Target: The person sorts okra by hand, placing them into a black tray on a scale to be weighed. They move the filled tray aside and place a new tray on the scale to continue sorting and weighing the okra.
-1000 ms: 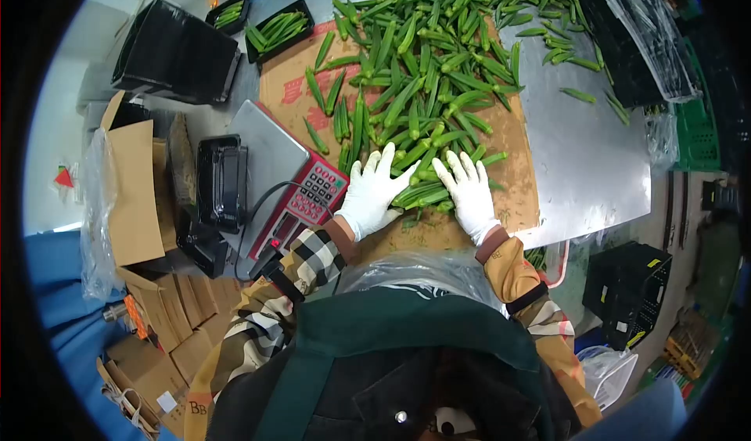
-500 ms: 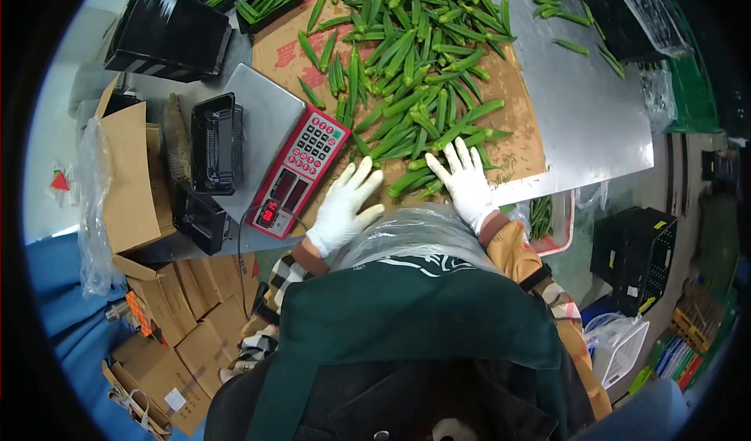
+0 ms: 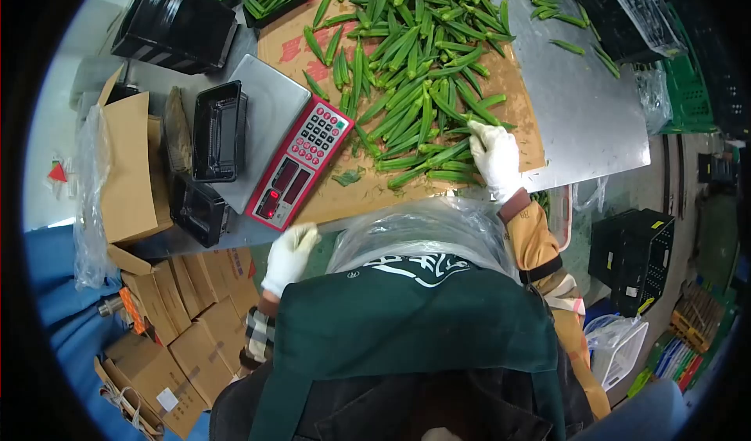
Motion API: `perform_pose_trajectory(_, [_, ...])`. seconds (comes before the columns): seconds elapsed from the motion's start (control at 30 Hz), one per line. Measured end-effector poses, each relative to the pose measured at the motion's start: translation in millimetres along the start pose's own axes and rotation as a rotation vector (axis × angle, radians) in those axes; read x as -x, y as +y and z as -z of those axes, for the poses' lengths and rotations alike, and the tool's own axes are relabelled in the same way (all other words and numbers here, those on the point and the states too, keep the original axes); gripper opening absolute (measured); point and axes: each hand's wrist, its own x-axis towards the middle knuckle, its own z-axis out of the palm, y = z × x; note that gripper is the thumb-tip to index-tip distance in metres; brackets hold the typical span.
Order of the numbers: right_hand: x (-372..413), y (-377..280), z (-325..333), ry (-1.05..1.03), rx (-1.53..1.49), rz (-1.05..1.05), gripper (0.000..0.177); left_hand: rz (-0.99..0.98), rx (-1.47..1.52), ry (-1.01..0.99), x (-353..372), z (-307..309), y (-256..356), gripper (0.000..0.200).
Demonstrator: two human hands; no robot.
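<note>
A large heap of green okra lies on a flattened cardboard sheet. At the heap's near right edge my white-gloved right hand is closed, its bent fingertips at the end of an okra pod. My left hand, also gloved, hangs off the table's front edge below the scale. Its fingers are curled together and nothing shows in them. A red digital scale stands left of the heap. On its metal pan sits an empty black plastic tray.
Another black tray lies left of the scale. A black tray with okra and a stack of black trays are at the back left. An open carton stands left. Black crates stand on the floor at right.
My left hand has drawn back off the cardboard and curled. The right hand has moved slightly up and right and closed at the okra. Near pods now lie more sideways.
</note>
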Motion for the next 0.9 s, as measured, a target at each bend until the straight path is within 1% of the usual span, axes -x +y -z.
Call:
perform_pose_trajectory(0.03, [-7.3,-10.0,-2.1,-0.003,-0.01,-0.003,0.03,-0.102,-0.068,0.009,-5.0,-4.8,29.9,0.033])
perform_pose_trajectory(0.07, [-19.0,-21.3,-7.2,0.005,-0.025,0.08,0.025,-0.206,-0.135,0.021,-12.9,-10.0,56.5,0.032])
perform_pose_trajectory(0.1, [-30.9,-34.4,-13.5,-0.039,-0.044,0.117,0.024,-0.313,-0.202,0.032,-23.4,-17.9,74.5,0.032])
perform_pose_trajectory(0.13, [-40.9,-43.0,-25.9,-0.087,0.031,0.212,0.024,-0.407,-0.201,0.031,-35.4,-27.8,85.5,0.032])
perform_pose_trajectory(0.17, [-50.0,-56.0,-34.6,-0.192,0.075,0.247,0.024,-0.503,-0.199,0.031,-44.5,-38.5,95.4,0.032])
perform_pose_trajectory(0.23, [-58.4,-58.1,-62.6,-0.147,0.232,0.453,0.022,-0.569,-0.161,0.017,-46.7,-56.7,126.1,0.033])
perform_pose_trajectory(0.27, [-60.8,-58.0,-71.4,-0.232,0.29,0.414,0.021,-0.699,-0.25,0.083,-52.0,-66.6,128.3,0.034])
perform_pose_trajectory(0.3, [-64.7,-62.3,-74.6,-0.318,0.346,0.373,0.02,-0.735,-0.271,0.056,-51.0,-72.5,135.5,0.036])
perform_pose_trajectory(0.33, [-67.9,-63.4,-75.8,-0.403,0.403,0.331,0.02,-0.719,-0.285,0.016,-50.0,-77.7,141.8,0.035])
perform_pose_trajectory(0.37, [-69.3,-62.1,-74.7,-0.397,0.395,0.34,0.018,-0.7,-0.297,-0.023,-48.9,-81.7,145.3,0.036])
perform_pose_trajectory(0.43, [-72.0,-58.1,-68.9,-0.385,0.379,0.357,0.016,-0.691,-0.262,-0.042,-54.1,-87.7,137.0,0.037])
perform_pose_trajectory(0.5, [-69.6,-50.5,-58.1,-0.332,0.292,0.369,0.013,-0.645,-0.244,-0.057,-60.9,-89.8,124.3,0.037])
perform_pose_trajectory(0.53, [-64.6,-50.2,-42.5,-0.242,0.196,0.341,0.014,-0.662,-0.291,-0.029,-63.7,-88.4,118.4,0.038])
perform_pose_trajectory(0.57, [-57.8,-47.0,-30.8,-0.155,0.081,0.296,0.021,-0.629,-0.334,-0.023,-66.9,-86.1,115.7,0.038])
perform_pose_trajectory(0.63, [-39.2,-38.2,-0.9,0.01,-0.023,0.194,0.025,-0.58,-0.282,0.008,-74.9,-87.0,103.2,0.04])
perform_pose_trajectory(0.7, [-7.5,-16.4,32.9,0.164,0.021,0.083,0.026,-0.543,-0.23,0.047,-82.0,-88.8,95.3,0.041])
perform_pose_trajectory(0.77, [30.0,14.1,69.9,0.166,0.098,-0.122,0.028,-0.505,-0.187,0.073,-87.5,-89.9,91.3,0.041])
perform_pose_trajectory(0.83, [67.1,51.0,100.6,0.078,0.358,-0.284,0.033,-0.465,-0.147,0.092,-91.4,-93.8,89.0,0.042])
perform_pose_trajectory(0.9, [74.9,52.7,114.4,0.137,0.395,-0.408,0.038,-0.503,-0.187,0.088,-98.8,-99.6,83.4,0.042])
